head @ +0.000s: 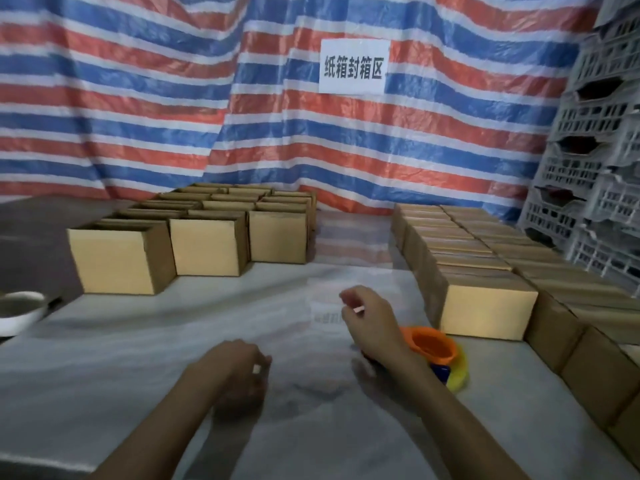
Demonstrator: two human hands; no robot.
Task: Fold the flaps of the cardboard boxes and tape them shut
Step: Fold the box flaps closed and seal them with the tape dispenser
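Just left of the orange tape dispenser [433, 348], the right hand [367, 317] and, farther left, the left hand [239, 368] hover over the tabletop [138, 375] with fingers loosely curled round nothing, open boxes [207, 247] far behind-left of the dispenser, shut boxes [485, 306] just behind-right.

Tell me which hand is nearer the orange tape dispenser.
Right. The right hand is just beside the orange tape dispenser, at its left edge; the left hand is farther off to its left.
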